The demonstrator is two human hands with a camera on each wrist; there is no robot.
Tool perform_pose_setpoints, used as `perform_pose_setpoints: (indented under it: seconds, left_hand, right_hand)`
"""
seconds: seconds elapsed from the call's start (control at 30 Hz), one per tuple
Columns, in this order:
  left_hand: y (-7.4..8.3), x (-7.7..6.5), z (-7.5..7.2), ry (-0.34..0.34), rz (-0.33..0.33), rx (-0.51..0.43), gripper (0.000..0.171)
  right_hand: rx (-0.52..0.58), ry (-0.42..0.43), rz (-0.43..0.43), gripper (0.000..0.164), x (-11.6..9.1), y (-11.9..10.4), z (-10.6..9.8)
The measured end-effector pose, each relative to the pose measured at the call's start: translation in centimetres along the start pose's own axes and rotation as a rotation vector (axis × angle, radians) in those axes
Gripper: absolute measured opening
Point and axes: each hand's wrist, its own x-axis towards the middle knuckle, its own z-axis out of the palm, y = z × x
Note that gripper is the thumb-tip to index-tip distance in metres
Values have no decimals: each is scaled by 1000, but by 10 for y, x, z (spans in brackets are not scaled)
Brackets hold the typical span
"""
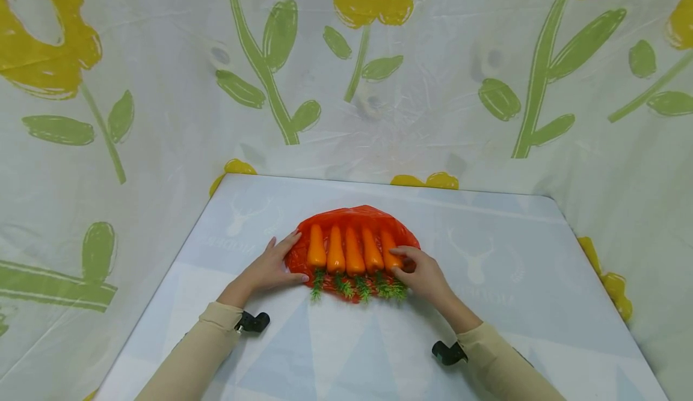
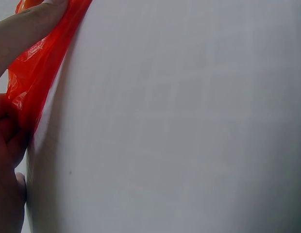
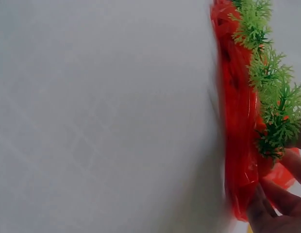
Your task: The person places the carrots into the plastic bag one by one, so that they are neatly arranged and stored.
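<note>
Several orange toy carrots with green leafy tops lie side by side on a red plastic bag, leaves toward me. At the bag's left edge, my left hand rests with fingers extended and spread; its thumb touches the red plastic in the left wrist view. My right hand pinches the rightmost carrot between thumb and fingers, near its leafy end. In the right wrist view, the leaves and red plastic partly hide that carrot, and its fingers are cut off by the frame.
The bag lies on a white and pale-blue patterned table. Behind and beside the table hangs a white curtain with yellow flowers and green leaves. A black camera is strapped to each wrist.
</note>
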Motion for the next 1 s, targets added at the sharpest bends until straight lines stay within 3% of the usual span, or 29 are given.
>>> perform_pose_setpoints:
  seconds: [0.6, 1.0]
  left_hand:
    - [-1, 1, 0, -1, 10, 0, 110]
    - [-2, -1, -2, 19, 28, -17, 103]
  right_hand:
    - [47, 84, -19, 38, -7, 3, 5]
    - [87, 125, 35, 34, -13, 10, -6]
